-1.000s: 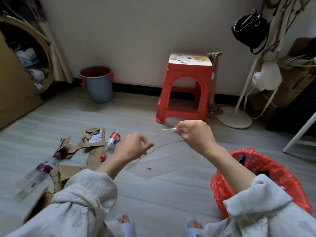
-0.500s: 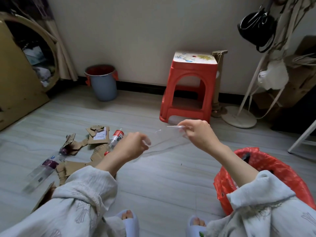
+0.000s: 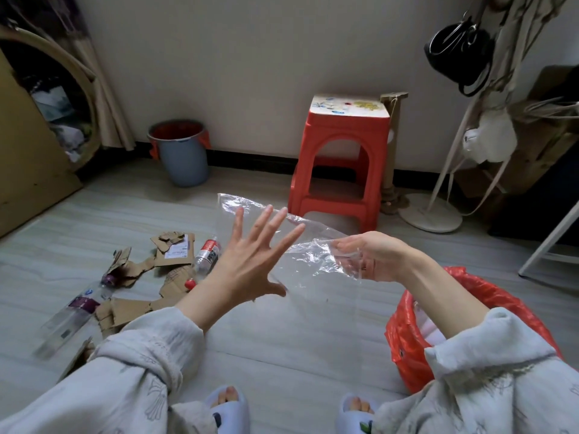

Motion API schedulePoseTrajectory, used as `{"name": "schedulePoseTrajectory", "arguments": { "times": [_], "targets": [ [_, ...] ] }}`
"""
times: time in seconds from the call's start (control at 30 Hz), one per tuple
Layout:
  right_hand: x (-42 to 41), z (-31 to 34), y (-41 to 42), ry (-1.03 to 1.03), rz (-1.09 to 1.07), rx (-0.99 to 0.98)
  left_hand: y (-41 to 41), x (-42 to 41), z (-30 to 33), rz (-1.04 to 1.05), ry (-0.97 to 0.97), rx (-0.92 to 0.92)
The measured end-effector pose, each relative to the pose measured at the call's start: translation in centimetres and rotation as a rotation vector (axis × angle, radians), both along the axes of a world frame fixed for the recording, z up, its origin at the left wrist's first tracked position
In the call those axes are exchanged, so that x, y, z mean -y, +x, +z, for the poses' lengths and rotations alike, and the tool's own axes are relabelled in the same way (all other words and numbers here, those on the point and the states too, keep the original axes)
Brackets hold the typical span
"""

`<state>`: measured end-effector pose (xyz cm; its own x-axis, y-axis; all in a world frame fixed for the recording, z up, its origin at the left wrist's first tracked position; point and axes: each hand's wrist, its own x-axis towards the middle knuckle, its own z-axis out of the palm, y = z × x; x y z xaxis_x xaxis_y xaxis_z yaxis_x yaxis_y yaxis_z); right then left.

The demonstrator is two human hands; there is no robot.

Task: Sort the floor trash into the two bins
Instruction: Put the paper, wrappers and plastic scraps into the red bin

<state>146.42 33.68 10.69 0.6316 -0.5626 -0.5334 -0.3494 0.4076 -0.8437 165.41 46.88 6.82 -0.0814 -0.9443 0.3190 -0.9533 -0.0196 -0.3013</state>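
Both hands are raised in front of the person. Her left hand (image 3: 250, 270) is released, with fingers spread wide and straight, against a sheet of clear plastic film (image 3: 300, 245). Whether the palm touches the film, I cannot tell. Her right hand (image 3: 372, 256) pinches one end of this film, so the sheet hangs in the air between the hands, above the floor. Just beside the right arm stands the bin with the red bag (image 3: 404, 336), and it is open. Farther away, near the wall, stands a grey bin (image 3: 185, 161). On the floor (image 3: 297, 346) at the left lie torn cardboard pieces (image 3: 138, 270) and two plastic bottles (image 3: 206, 255). I judge the step is sorting the film. Next, the right hand needs to carry it over the chosen bin and let go, maybe after crumpling it.
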Motion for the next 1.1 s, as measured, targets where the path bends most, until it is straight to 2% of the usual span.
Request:
{"name": "schedulePoseTrajectory", "arguments": {
  "times": [0.1,0.2,0.27,0.33,0.47,0.57,0.7,0.8,0.87,0.93,1.0,1.03,1.1],
  "targets": [
    [-0.3,-0.1,-0.3,-0.129,0.063,-0.088,-0.6,0.6,0.4,-0.089,-0.117,0.01],
    [-0.3,-0.8,-0.3,-0.446,0.101,-0.205,-0.6,0.9,0.3,-0.185,-0.19,-0.09],
    [-0.6,-1.0,-0.2,-0.725,0.132,-0.231,-0.6,0.9,0.4,-0.139,-0.161,-0.124],
    [-1.2,-0.5,-0.1,-0.972,0.233,-0.285,-0.7,0.8,0.7,-0.077,-0.103,-0.072],
    [-3.2,1.1,0.1,-1.323,0.518,-0.527,-0.7,0.6,0.8,-0.014,-0.081,-0.036],
    [-4.6,1.5,0.5,-1.342,0.629,-0.54,-0.6,0.8,0.8,0.005,-0.053,-0.075],
    [-5.2,0.5,1.5,-1.397,0.708,-0.638,-1.3,0.8,1.1,0.072,-0.135,-0.179],
    [-5.5,-0.5,2.5,-1.422,0.515,-0.611,-1.8,0.7,1.3,0.323,-0.141,-0.427],
    [-5.8,-1.1,3.1,-1.417,0.374,-0.547,-1.8,0.6,1.2,0.391,-0.072,-0.777],
    [-6.1,-1.7,3.5,-1.319,0.361,-0.443,-1.7,0.7,1.8,0.3,0.013,-1.316],
    [-6.6,-2.3,3.9,-1.184,0.449,-0.358,-1.6,0.2,2.8,0.113,0.225,-1.846],
    [-6.9,-2.6,4.0,-1.148,0.499,-0.336,-1.4,-0.1,3.1,0.024,0.305,-2.003],
    [-7.3,-2.9,4.1,-1.136,0.589,-0.312,-1.2,-0.4,3.2,-0.065,0.338,-2.1]
  ]
}}
